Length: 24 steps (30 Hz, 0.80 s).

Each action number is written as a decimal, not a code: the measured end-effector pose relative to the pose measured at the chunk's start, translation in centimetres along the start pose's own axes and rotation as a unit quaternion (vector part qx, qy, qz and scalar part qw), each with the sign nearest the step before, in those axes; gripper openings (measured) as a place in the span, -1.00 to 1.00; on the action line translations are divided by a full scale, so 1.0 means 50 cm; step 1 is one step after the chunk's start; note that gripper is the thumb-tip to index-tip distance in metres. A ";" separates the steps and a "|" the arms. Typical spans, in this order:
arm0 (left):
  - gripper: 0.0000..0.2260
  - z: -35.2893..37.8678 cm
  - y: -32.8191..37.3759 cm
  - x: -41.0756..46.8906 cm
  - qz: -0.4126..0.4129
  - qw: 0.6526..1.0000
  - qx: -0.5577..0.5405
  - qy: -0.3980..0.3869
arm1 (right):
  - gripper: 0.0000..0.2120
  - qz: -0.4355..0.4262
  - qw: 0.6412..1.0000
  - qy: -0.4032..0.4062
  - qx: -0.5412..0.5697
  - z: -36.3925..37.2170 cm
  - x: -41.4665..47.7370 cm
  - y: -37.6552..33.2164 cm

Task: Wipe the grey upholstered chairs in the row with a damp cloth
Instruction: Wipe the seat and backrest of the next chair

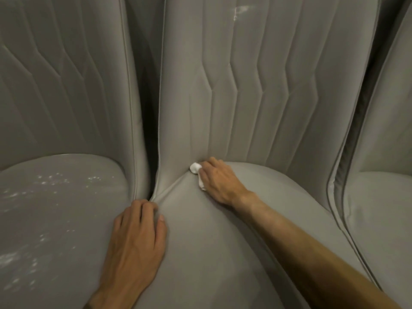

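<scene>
right grip (219,181) pinches a small wadded white cloth (196,169) into the crease where the middle chair (211,253) seat meets its channel-stitched back. left grip (138,233) curls over that smooth grey seat's piped left edge. left chair (55,197) seat has pale speckles.

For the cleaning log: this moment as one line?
step: wiping middle chair | right hand: holds cloth at seat crease | left hand: grips seat edge | left chair: white specks
</scene>
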State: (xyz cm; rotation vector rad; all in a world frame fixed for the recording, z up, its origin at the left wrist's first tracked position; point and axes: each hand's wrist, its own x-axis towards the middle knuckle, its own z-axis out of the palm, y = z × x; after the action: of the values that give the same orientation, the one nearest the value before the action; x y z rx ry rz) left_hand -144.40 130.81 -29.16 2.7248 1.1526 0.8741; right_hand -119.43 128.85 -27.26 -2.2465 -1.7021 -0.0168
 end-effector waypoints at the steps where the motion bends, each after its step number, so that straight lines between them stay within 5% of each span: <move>1: -0.79 0.000 0.001 0.001 0.002 1.000 -0.004 -0.001 | -0.73 0.027 1.000 -0.002 -0.006 -0.007 0.004 0.013; 4: -0.82 0.000 -0.004 0.003 -0.002 1.000 -0.010 -0.015 | -0.71 0.082 0.997 0.009 0.014 -0.008 0.016 -0.015; 9: -0.78 -0.017 -0.030 0.014 0.039 0.997 -0.009 -0.066 | -0.79 -0.044 0.996 0.008 0.076 0.027 -0.050 -0.126; 13: -0.75 -0.033 -0.067 0.018 0.071 0.992 -0.019 -0.103 | -0.76 -0.043 0.997 -0.021 0.058 -0.002 -0.031 -0.098; 16: -0.74 -0.029 -0.068 0.010 0.054 0.996 -0.025 -0.072 | -0.77 -0.008 0.998 0.015 0.061 0.004 -0.035 -0.131; 21: -0.75 -0.026 -0.068 0.006 0.003 1.000 -0.012 -0.021 | -0.79 -0.136 0.985 -0.026 0.106 0.022 -0.100 -0.190; 24: -0.71 -0.034 -0.064 0.003 -0.020 0.999 -0.017 -0.033 | -0.76 -0.093 0.991 -0.015 0.093 0.004 -0.068 -0.183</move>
State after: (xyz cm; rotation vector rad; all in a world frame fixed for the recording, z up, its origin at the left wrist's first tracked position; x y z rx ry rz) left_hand -147.28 132.94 -28.50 2.6727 1.1654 0.7837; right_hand -129.06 127.92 -25.89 -1.9597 -1.8419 0.1279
